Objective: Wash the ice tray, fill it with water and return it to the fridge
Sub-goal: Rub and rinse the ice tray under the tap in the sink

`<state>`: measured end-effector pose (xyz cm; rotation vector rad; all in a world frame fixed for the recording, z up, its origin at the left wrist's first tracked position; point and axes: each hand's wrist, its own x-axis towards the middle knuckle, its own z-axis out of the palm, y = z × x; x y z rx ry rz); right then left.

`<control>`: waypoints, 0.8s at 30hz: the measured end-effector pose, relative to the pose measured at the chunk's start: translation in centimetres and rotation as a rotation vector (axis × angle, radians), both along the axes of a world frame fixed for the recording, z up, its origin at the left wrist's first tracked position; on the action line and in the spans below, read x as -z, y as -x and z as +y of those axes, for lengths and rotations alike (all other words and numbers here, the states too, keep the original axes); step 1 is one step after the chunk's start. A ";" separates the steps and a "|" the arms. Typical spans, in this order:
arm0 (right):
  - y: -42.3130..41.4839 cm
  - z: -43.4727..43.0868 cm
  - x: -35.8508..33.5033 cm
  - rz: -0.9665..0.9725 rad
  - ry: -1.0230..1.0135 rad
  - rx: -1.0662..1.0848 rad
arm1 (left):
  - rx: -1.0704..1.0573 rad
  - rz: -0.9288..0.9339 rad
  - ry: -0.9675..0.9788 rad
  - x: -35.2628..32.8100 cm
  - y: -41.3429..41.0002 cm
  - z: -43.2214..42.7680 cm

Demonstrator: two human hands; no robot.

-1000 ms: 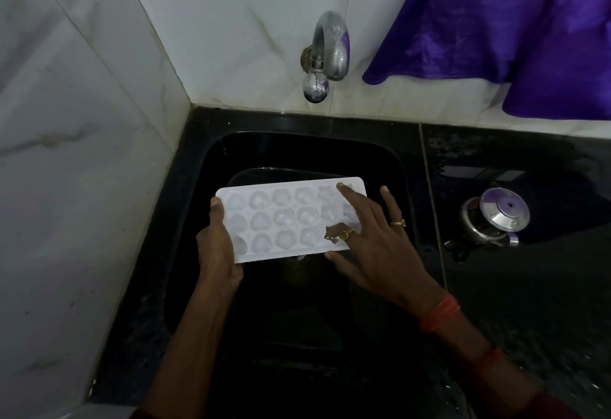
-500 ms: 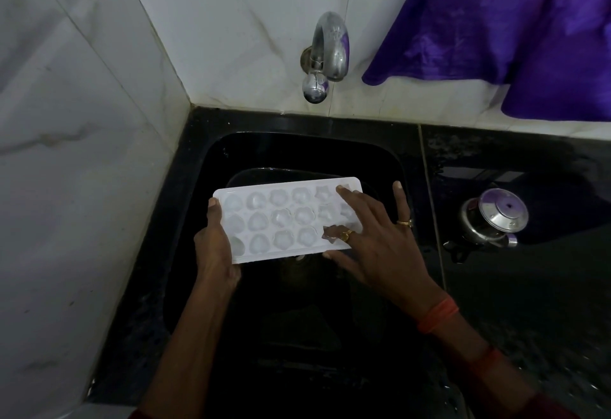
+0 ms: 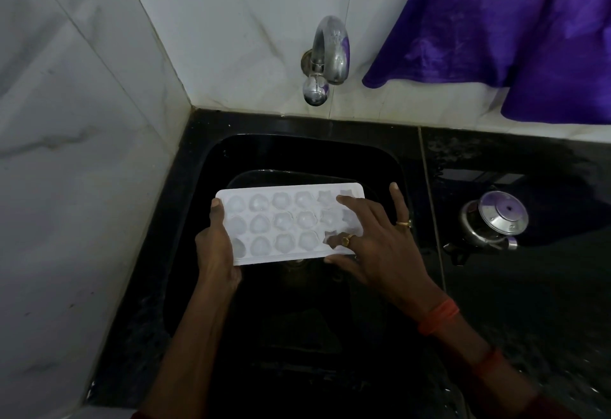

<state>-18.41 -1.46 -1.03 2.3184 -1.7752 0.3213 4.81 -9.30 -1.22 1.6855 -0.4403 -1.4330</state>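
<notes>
Ice tray: a white ice tray [image 3: 281,223] with three rows of pockets facing up, held roughly level over the black sink [image 3: 195,207], below and in front of the tap [image 3: 329,51]. It does not touch the sink walls.
Pockets: rounded shapes on the left, star shapes at the right end. Whether they hold anything cannot be told.
Left hand: the left hand [image 3: 216,248] grasps the tray's left short edge, thumb lying on top of the rim and the rest of the hand wrapped under it.
Right hand: the right hand [image 3: 375,246] lies spread over the tray's right end, not clenched. The forefinger reaches to the far corner, a ringed finger bends with its tip in a star pocket, and the thumb sits against the near edge. The little finger stretches past the tray's end.
Wrist: orange threads [image 3: 438,316] circle the right wrist.
Counter: a dark, wet-looking counter [image 3: 545,319] runs to the right of the sink, with a lidded steel pot [image 3: 496,220] standing on it, well apart from the tray.
Wall: pale marbled tiles [image 3: 82,121] meet in the corner behind the sink. A purple cloth [image 3: 512,22] hangs to the right of the tap.
</notes>
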 end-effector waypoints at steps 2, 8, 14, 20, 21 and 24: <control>0.0 0.0 0.0 -0.037 0.019 0.000 | 0.001 -0.004 -0.001 0.1 0.0 0.0; 0.0 0.2 -0.1 -0.068 0.023 0.003 | 0.001 0.005 -0.012 0.3 0.0 -0.1; 0.0 0.1 -0.1 -0.090 -0.041 -0.012 | 0.005 0.001 -0.019 0.1 0.1 0.0; 0.3 -0.1 -0.4 -0.207 -0.050 0.055 | -0.014 0.024 -0.028 0.3 0.1 0.3; 0.2 -0.1 -0.6 -0.206 -0.070 0.073 | -0.017 0.030 -0.028 0.3 0.2 0.4; 0.0 -0.4 -1.0 -0.187 -0.123 0.091 | -0.016 0.036 -0.031 0.2 0.3 0.3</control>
